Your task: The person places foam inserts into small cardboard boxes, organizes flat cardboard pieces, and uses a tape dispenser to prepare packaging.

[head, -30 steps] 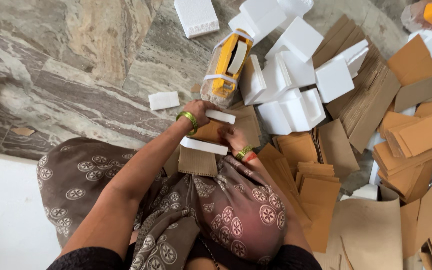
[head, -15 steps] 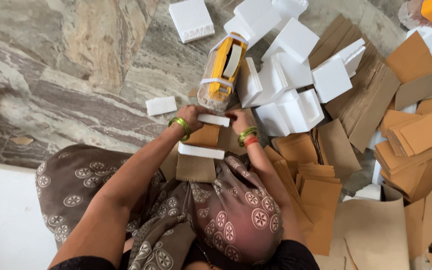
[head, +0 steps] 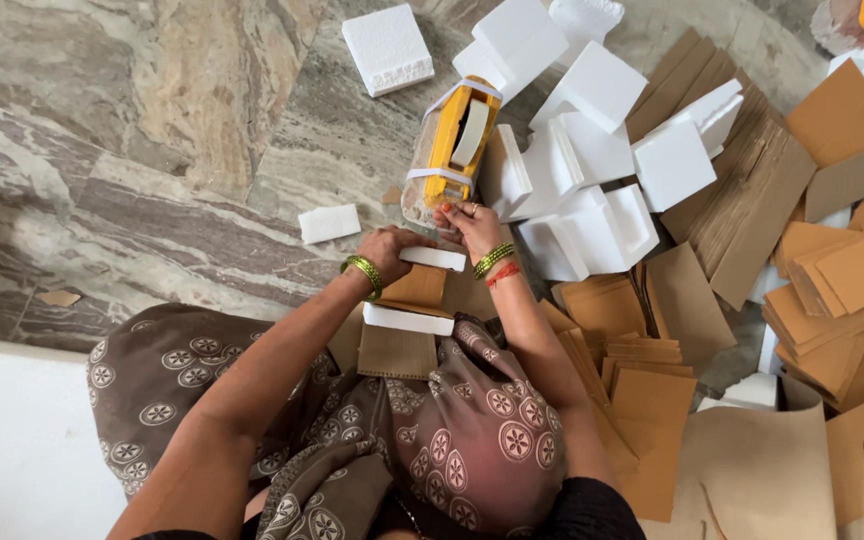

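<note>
My left hand [head: 388, 250] grips the far end of a small brown cardboard box [head: 414, 290] resting on my lap, with white foam strips [head: 408, 319] across it. My right hand [head: 464, 222] reaches past the box and touches the near end of a yellow object wrapped in clear plastic [head: 449, 150] with white foam pieces and white bands, lying on the stone floor. Green bangles sit on both wrists. A flat piece of corrugated cardboard [head: 397, 352] lies under the box on my patterned skirt.
Several white foam blocks [head: 602, 150] are piled right of the wrapped object. Brown cardboard sheets [head: 832, 280] cover the floor to the right. A square foam slab [head: 387, 47] and a small foam piece [head: 329, 223] lie on the marble floor at left.
Both hands moved forward. My right hand left the box on my lap and reached to the near end of the wrapped yellow object.
</note>
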